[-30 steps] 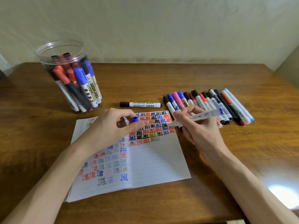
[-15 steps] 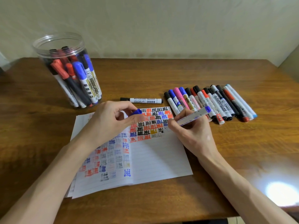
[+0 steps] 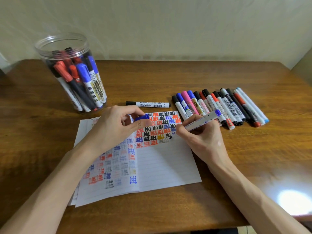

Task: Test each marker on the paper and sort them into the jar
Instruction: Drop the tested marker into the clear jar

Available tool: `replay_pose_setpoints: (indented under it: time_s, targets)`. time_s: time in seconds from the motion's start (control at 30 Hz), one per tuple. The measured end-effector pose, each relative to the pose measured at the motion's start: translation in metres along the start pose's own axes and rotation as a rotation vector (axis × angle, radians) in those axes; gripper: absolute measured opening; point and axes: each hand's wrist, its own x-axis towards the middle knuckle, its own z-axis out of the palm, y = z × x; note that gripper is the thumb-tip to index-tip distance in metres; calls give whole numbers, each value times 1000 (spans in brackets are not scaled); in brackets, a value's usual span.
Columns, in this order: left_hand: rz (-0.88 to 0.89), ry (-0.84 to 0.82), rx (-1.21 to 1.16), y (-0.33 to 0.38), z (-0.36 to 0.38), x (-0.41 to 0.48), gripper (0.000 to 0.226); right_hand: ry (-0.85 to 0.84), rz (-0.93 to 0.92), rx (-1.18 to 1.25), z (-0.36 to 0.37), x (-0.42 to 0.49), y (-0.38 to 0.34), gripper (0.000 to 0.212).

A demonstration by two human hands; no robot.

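**Marker tip lowered to paper; test stroke starting.**
My right hand (image 3: 202,137), clamped on the blue marker (image 3: 202,121), had swung it from level down onto the paper (image 3: 165,166) beside the last marks. I judged testing begun, with the jar (image 3: 50,46) step not yet due. My left hand (image 3: 114,130) pinched the blue cap (image 3: 142,117). My fingers hid the nib, so fresh ink could not be confirmed.

The marker (image 3: 200,121) has been turned from a near-level hold above the paper (image 3: 168,162) into a writing grip. The right hand (image 3: 202,137) has been lowered and drawn in, so that its heel is now set at the paper's right edge. The tip has been brought down beside the lowest rows of marks; contact is hidden by the fingers.
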Motion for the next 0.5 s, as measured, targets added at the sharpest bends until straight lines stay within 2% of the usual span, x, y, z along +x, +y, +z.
replay_pose_setpoints:
  time_s: [0.5]
  targets:
    - [6,-3,36,-4,1,2,42,-23,-20,14,-1,-2,0,16]
